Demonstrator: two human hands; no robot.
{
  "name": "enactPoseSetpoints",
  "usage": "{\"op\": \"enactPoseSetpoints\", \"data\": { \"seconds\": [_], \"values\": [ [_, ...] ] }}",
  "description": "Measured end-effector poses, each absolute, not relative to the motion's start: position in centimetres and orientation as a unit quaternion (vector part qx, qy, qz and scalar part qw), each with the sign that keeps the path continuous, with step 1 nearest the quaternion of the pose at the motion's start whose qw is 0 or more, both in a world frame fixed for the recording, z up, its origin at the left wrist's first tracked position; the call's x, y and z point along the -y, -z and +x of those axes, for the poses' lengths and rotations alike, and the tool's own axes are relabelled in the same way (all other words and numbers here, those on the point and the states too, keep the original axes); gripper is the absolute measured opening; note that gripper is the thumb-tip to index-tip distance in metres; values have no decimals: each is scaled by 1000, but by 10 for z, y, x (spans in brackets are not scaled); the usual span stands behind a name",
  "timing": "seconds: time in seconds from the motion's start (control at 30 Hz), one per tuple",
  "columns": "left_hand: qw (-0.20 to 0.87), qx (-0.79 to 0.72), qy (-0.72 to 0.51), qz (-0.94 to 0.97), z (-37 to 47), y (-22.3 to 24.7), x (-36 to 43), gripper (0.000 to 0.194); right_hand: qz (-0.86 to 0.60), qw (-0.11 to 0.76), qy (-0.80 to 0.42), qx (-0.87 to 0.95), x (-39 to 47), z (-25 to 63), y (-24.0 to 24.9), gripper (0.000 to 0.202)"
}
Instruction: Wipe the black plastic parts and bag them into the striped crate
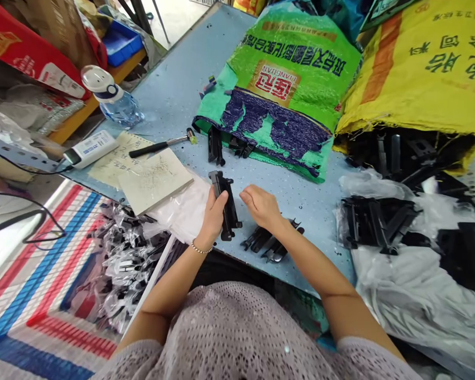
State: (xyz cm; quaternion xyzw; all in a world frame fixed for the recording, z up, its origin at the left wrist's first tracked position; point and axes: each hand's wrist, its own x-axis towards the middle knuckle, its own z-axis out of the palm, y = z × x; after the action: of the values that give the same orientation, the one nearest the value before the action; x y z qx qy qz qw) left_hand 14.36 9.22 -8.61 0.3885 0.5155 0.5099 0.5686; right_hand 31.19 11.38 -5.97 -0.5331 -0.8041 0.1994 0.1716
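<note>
My left hand (214, 214) grips a long black part (227, 206) with small lugs at its ends, held above the near edge of the blue table. A short gap to the right is my right hand (260, 206), its fingers curled together; whatever they may hold is hidden. Below my right wrist several similar black parts (267, 244) lie side by side on the table. More black parts (215, 145) stick out of the mouth of a green woven bag (288, 68) beyond my hands.
Left of my hands lie a pad (154, 182), a small hammer (162, 145), a white box (91, 149) and a water bottle (114, 100). A yellow sack (427, 79) and bagged black parts (380, 219) are on the right. A crate (59, 287) of wrapped parts stands lower left.
</note>
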Motion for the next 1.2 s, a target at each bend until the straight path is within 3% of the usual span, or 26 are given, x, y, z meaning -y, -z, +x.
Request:
{"op": "enactPoseSetpoints", "data": {
  "seconds": [0.13,0.3,0.47,0.57,0.63,0.7,0.8,0.9,0.97,1.1,1.2],
  "values": [
    [564,-490,-491,448,155,74,-81,42,-537,185,-132,812,-137,304,57,51],
    [531,-521,-491,454,149,77,-87,43,-544,158,-273,777,-126,302,57,58],
    [515,-547,-476,458,139,81,-104,36,-492,111,-303,809,-67,309,66,45],
    [492,-578,-399,515,143,90,-108,39,-526,114,-390,747,-79,318,68,47],
    [462,-610,-326,555,152,100,-103,42,-561,143,-356,734,-114,323,65,42],
    [441,-623,-289,578,165,109,-91,45,-624,151,-248,725,-162,321,62,33],
    [439,-619,-293,582,183,120,-70,54,-682,82,-141,713,-229,309,63,38],
    [470,-606,-308,563,184,123,-64,63,-687,43,-125,714,-258,301,67,36],
    [501,-592,-317,546,173,119,-75,67,-665,79,-148,728,-247,303,67,31],
    [683,-491,-405,357,151,103,-111,73,-548,201,-243,775,-163,316,59,24],
    [749,-430,-450,227,147,87,-120,68,-459,203,-314,806,-103,322,53,26]
  ]
}}
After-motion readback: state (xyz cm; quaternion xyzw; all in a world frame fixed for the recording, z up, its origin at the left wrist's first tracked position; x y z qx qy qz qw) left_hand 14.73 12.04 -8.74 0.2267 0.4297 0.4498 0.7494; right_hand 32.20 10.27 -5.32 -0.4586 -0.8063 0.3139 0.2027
